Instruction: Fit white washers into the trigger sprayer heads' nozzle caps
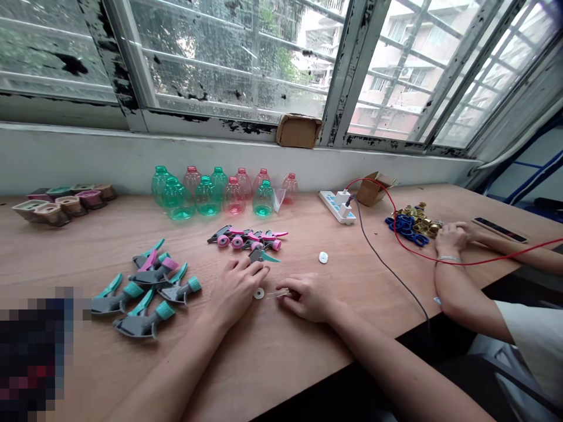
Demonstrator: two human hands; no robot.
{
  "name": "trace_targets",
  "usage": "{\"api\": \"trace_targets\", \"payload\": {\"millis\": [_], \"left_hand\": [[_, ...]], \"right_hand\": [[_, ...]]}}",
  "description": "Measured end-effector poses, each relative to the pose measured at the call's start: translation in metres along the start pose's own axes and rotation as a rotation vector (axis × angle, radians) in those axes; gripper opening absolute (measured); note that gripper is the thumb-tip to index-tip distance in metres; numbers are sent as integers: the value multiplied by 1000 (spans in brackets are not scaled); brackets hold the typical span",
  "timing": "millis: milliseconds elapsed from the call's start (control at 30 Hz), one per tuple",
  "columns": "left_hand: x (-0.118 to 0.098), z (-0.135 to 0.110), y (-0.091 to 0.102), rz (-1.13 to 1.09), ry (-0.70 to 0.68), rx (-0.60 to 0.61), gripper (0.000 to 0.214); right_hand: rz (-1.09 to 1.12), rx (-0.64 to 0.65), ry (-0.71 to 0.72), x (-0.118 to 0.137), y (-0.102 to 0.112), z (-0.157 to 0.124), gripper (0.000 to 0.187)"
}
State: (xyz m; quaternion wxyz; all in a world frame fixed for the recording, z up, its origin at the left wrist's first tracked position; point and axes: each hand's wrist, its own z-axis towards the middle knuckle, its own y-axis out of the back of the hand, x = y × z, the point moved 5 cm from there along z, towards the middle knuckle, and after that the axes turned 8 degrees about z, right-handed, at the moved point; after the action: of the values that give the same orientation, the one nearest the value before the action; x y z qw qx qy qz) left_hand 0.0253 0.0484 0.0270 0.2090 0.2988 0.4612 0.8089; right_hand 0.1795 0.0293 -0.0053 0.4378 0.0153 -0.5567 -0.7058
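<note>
My left hand (pixel 240 284) is closed around a grey trigger spray head with a teal lever (pixel 264 256), which sticks out beyond its fingers. A small white disc with a hole (pixel 258 293) shows just below those fingers; whether it is joined to the spray head I cannot tell. My right hand (pixel 308 297) pinches a thin clear tube (pixel 278 293), its end pointing left toward the disc. Beyond my hands lies a row of grey and pink spray heads (pixel 248 237). Several grey and teal spray heads (pixel 147 287) are piled to the left.
Green and pink clear bottles (pixel 206 196) stand along the wall. A white roll (pixel 323 257) and a power strip (pixel 338 207) with cables lie to the right. At far right, a co-worker's hands (pixel 453 239) are at brass parts (pixel 420 220) and blue rings (pixel 407 230).
</note>
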Motion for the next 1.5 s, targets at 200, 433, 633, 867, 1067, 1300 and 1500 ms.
{"api": "trace_targets", "payload": {"millis": [200,433,633,867,1067,1300,1500], "left_hand": [[23,-5,5,26,201,-92,44],[29,-9,7,0,270,-110,44],[30,-9,7,-62,297,-111,43],[28,-7,9,-151,308,-92,41],[25,-8,4,-180,303,-76,42],[24,-7,3,-215,293,-66,42],[24,-8,4,-221,284,-67,43]], "right_hand": [[-27,127,-14,22,-8,22,34],[107,195,-169,14,-13,43,18],[291,151,-296,-28,13,25,7],[504,-296,-607,-118,75,-4,31],[288,-339,-679,-148,78,-13,23],[207,-334,-691,-147,79,-15,31],[-22,-96,-664,-134,83,-13,44]]}}
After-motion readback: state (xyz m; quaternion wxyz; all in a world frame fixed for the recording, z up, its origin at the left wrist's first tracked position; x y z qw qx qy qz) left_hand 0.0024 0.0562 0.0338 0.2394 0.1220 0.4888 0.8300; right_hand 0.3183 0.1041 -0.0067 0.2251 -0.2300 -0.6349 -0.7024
